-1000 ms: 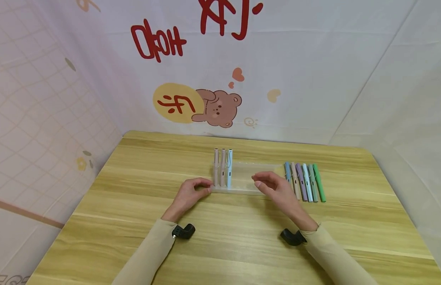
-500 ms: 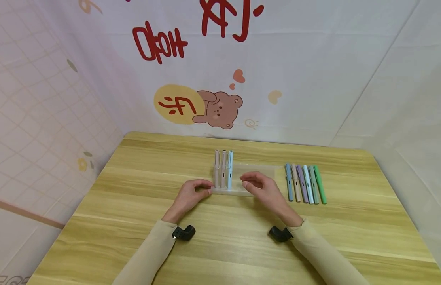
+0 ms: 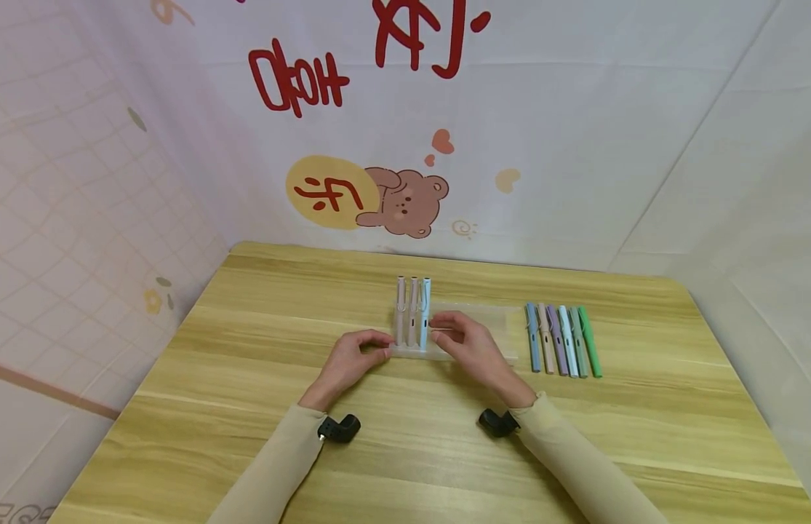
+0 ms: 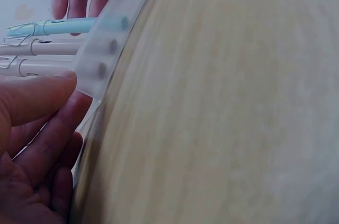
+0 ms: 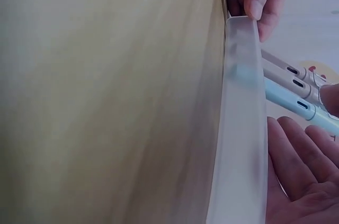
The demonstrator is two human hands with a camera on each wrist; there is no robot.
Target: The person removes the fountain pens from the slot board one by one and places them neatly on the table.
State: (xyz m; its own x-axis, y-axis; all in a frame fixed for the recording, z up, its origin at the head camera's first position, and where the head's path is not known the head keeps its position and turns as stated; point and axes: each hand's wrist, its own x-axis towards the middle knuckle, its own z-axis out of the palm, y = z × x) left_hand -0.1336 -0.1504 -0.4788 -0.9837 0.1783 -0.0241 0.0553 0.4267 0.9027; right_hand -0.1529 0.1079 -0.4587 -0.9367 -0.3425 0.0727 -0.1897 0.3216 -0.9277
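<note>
A frosted clear pen stand lies on the table, with two pinkish-beige pens and one light blue pen side by side at its left end. My left hand pinches the stand's front left corner; in the left wrist view its thumb lies over that corner. Just right of the light blue pen is my right hand, its fingers loosely extended with nothing in them. In the right wrist view, the right thumb is close to that pen; contact is unclear.
To the right of the stand, several capped pens lie in a row, among them a blue pen, a purple pen and a green pen. Behind the wooden table hangs a printed white cloth.
My right hand has moved left across the stand, from beside the loose row of pens to the light blue pen. The left hand has stayed at the stand's corner.
</note>
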